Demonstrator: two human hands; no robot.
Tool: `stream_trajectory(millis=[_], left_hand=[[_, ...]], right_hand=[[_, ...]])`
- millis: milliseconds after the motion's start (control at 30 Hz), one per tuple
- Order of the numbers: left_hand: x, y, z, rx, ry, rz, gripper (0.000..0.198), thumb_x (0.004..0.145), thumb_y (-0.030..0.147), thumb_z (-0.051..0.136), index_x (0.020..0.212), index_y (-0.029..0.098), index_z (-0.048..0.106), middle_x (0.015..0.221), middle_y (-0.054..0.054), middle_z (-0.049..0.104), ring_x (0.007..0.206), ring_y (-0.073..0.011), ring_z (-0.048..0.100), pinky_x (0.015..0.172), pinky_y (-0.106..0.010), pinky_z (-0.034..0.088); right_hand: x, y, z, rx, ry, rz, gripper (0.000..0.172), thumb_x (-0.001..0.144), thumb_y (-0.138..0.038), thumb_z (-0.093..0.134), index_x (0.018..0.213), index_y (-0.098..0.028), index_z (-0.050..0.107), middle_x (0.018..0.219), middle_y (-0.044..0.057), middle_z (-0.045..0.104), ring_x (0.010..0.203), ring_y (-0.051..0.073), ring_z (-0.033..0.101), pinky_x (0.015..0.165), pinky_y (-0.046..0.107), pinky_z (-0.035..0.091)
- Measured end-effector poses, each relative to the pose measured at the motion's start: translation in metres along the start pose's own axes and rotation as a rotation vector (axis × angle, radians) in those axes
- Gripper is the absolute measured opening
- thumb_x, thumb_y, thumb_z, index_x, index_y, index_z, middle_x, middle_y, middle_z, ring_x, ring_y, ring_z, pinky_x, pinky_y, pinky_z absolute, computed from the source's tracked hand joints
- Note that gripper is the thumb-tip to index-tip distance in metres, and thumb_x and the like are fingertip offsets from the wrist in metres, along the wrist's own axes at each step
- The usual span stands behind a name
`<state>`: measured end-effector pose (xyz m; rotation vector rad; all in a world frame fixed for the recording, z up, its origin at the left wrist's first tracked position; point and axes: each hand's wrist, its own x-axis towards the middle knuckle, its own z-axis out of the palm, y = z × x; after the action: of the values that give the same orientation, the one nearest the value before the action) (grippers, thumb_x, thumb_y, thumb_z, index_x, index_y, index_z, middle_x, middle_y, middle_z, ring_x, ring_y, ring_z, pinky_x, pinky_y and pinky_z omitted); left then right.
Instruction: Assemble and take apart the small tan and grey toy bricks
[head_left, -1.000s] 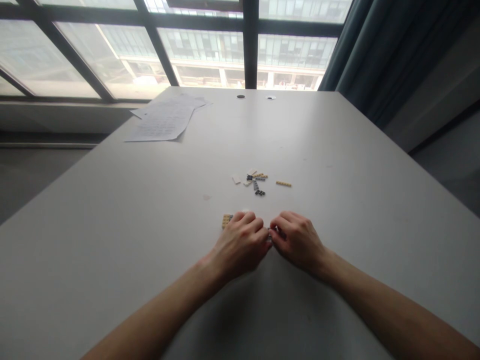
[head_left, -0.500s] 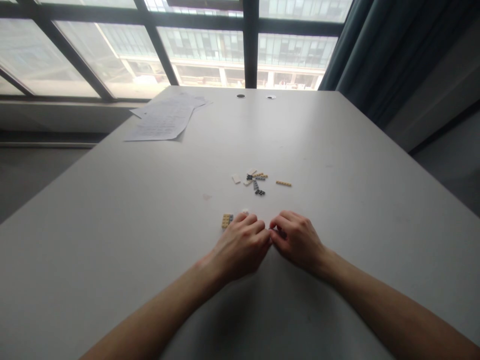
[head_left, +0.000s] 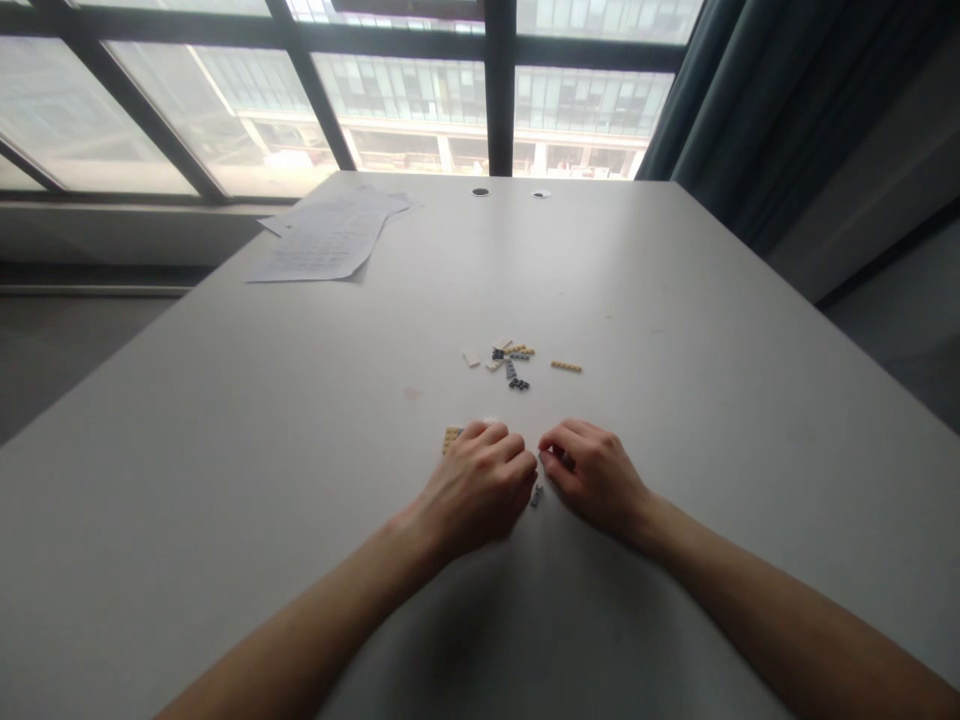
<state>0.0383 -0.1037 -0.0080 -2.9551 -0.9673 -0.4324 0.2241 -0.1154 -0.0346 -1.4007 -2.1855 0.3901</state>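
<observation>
- Small grey piece (head_left: 537,496): it shows in the gap between the two hands, just beside the left fingertips, far from the worktop's (head_left: 225,480) far edge; whether it rests down or is held is unclear.
- Handling, as judged: looks like hard moulded plastic, so very light, stiff, hardly fragile, a little slick; best pinched across its long sides with thumb and fingertip.
- Left hand (head_left: 484,480): fingers curled tightly inward, knuckles up; I cannot tell what it grasps.
- Right hand (head_left: 589,465): thumb and forefinger bent close together; I cannot tell whether anything sits between them.
- One tan studded block (head_left: 451,440), partly covered by the left hand, showing on the side toward the worktop's left edge.
- One cluster of small pieces (head_left: 519,357), beyond the hands toward the far edge; overlapping, roughly seven or eight.
- One white tile (head_left: 471,357), left of the cluster.
- One tan strip (head_left: 566,367), apart, toward the right edge.
- Paper sheets (head_left: 322,240): at least two, near the far left corner.
</observation>
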Motion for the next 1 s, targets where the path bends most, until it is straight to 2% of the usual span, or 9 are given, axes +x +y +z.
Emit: stream_trajectory(millis=[333, 733, 1000], left_hand=[[-0.0019, 0.0022, -0.0026, -0.099, -0.129, 0.062, 0.004, 0.080, 0.021, 0.052, 0.079, 0.018, 0.055, 0.082, -0.005, 0.060, 0.079, -0.0191, 0.051, 0.075, -0.035, 0.036], [-0.0011, 0.0032, 0.0047, -0.038, -0.085, 0.016, 0.012, 0.087, 0.029, 0.054, 0.085, 0.017, 0.057, 0.087, -0.004, 0.063, 0.081, -0.0203, 0.054, 0.077, -0.037, 0.038], [-0.0013, 0.0017, 0.0053, -0.029, -0.089, 0.002, 0.015, 0.088, 0.032, 0.055, 0.087, 0.017, 0.058, 0.087, -0.004, 0.064, 0.082, -0.0205, 0.055, 0.077, -0.037, 0.037]], right_hand=[[0.0028, 0.0040, -0.0029, 0.139, 0.009, 0.032, 0.018, 0.081, -0.008, 0.051, 0.084, -0.019, 0.064, 0.083, 0.004, 0.067, 0.075, 0.017, 0.060, 0.073, 0.027, 0.044], [0.0030, 0.0018, -0.0038, 0.090, -0.028, 0.009, 0.012, 0.080, -0.011, 0.056, 0.083, -0.019, 0.064, 0.077, 0.001, 0.061, 0.069, 0.015, 0.055, 0.068, 0.026, 0.041], [0.0032, 0.0059, -0.0024, 0.139, -0.046, -0.006, 0.015, 0.079, -0.012, 0.056, 0.088, -0.019, 0.065, 0.075, 0.000, 0.059, 0.068, 0.015, 0.054, 0.068, 0.025, 0.041]])
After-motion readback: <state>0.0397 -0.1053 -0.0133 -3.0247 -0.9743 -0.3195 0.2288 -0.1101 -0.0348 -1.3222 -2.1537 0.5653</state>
